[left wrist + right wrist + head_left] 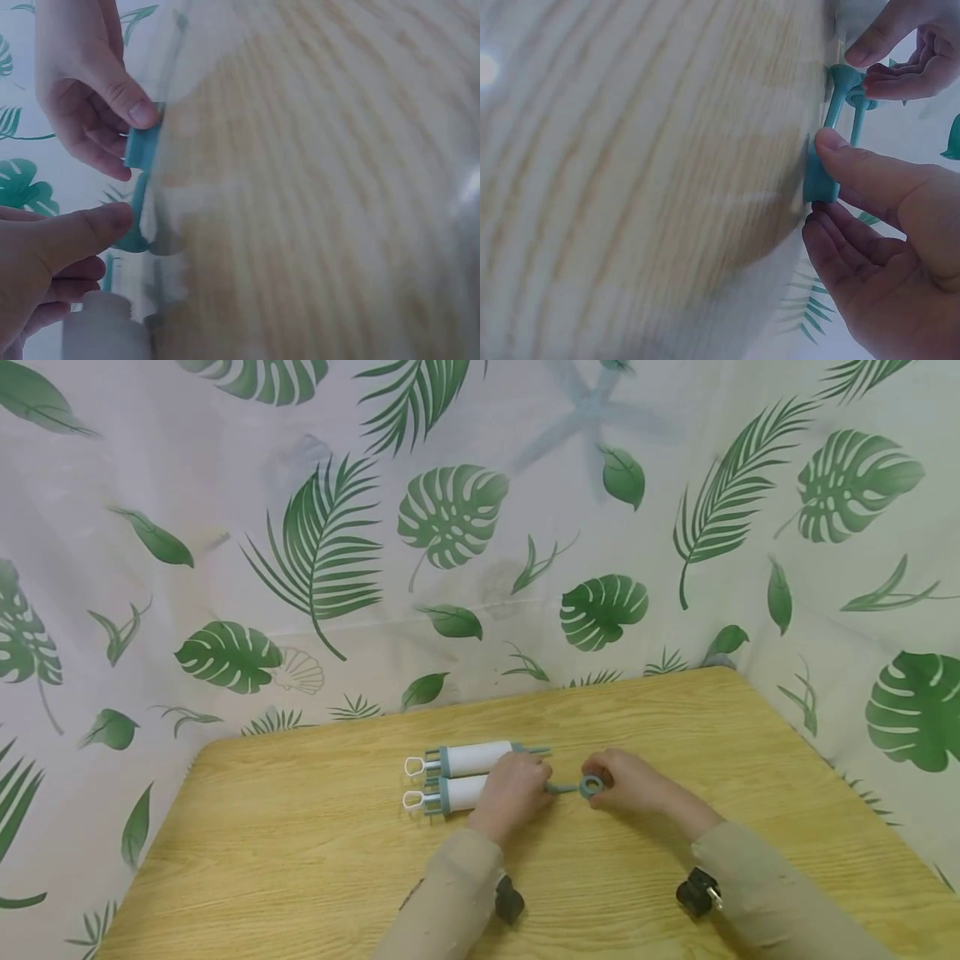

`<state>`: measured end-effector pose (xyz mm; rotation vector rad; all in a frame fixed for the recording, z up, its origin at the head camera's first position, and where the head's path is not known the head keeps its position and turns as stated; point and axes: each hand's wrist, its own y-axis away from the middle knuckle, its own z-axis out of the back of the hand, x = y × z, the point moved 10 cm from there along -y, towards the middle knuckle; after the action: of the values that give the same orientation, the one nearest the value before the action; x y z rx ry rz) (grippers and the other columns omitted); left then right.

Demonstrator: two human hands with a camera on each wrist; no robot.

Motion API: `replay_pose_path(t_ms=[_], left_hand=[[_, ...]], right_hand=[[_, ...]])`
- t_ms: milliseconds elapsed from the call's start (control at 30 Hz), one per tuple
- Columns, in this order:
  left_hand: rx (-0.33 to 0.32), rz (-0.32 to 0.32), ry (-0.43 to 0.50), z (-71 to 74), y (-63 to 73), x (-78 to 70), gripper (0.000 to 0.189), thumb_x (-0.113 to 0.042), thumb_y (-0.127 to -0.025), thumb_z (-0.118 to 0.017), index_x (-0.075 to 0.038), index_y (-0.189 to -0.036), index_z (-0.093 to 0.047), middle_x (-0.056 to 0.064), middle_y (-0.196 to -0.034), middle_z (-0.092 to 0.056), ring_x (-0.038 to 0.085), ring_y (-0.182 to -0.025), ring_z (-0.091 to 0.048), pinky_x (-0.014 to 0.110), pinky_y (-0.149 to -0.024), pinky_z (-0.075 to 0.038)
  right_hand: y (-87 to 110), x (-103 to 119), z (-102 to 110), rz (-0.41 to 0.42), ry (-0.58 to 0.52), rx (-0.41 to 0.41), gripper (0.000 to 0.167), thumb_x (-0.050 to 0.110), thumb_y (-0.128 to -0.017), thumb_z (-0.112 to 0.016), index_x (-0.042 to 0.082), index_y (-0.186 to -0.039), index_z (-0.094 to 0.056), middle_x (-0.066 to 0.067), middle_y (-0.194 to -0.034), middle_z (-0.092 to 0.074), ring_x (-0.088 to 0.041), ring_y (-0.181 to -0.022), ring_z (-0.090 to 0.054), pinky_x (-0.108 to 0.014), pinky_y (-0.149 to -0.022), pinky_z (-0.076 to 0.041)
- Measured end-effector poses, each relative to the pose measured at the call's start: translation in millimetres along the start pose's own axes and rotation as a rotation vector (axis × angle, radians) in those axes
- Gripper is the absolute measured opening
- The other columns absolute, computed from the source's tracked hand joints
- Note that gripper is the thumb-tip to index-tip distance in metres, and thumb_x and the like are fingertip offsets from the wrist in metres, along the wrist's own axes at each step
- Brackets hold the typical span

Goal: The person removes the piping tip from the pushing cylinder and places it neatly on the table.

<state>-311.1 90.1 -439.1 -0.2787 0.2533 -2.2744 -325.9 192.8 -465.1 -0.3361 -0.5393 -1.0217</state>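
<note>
Two white tubes with pull-loop plungers lie side by side on the table, like large syringes: a rear tube [474,758] and a front tube [462,794]. My left hand [513,789] is over the right end of the front tube and pinches a grey-green nozzle [564,789] by its flared base [843,76]. In the left wrist view, the white neck [106,303] of a tube shows just below those fingers. My right hand [630,781] pinches a grey-green ring [583,789] between thumb and fingers, right at the nozzle's thin tip.
Wire-like white loops [414,767] and grey-green end caps mark the tubes' left ends. The rear tube's own thin nozzle [536,750] points right. Around them spreads the wooden table [300,852], backed by a leaf-patterned sheet [525,510]. Dark wrist cameras [508,902] are at both sleeves.
</note>
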Motion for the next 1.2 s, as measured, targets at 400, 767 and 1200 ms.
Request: replay_pose_path(t_ms=[400, 767, 1200], left_hand=[[-0.249, 0.093, 0.229, 48.4, 30.9, 45.2, 0.025, -0.031, -0.078, -0.079, -0.01, -0.091, -0.071, -0.002, -0.085, -0.066, 0.014, -0.078, -0.062, 0.028, -0.073, -0.051], [-0.19, 0.3, 0.216, 48.6, 58.6, 117.0, 0.034, -0.03, -0.081, -0.077, -0.007, -0.105, -0.069, 0.006, -0.102, -0.067, 0.025, -0.096, -0.063, 0.039, -0.085, -0.05], [0.098, 0.465, 0.477, 1.5, 78.7, 168.8, 0.06, -0.036, -0.087, -0.07, -0.006, -0.135, -0.051, 0.014, -0.134, -0.053, 0.033, -0.124, -0.048, 0.048, -0.102, -0.039]], right_hand=[[-5.9, 19.4, 7.8, 0.025, -0.003, 0.009, 0.044, 0.026, -0.095, -0.061, -0.008, -0.121, -0.056, -0.022, -0.117, -0.059, -0.038, -0.107, -0.056, -0.049, -0.085, -0.05], [-32.6, 35.8, 4.3, 0.105, 0.025, -0.001, 0.043, 0.021, -0.093, -0.064, -0.007, -0.124, -0.055, -0.022, -0.121, -0.058, -0.04, -0.108, -0.054, -0.05, -0.087, -0.049], [-84.9, 56.0, -24.6, 0.123, 0.094, 0.067, 0.061, 0.018, -0.091, -0.066, -0.004, -0.141, -0.039, -0.023, -0.14, -0.044, -0.04, -0.131, -0.037, -0.052, -0.108, -0.03]])
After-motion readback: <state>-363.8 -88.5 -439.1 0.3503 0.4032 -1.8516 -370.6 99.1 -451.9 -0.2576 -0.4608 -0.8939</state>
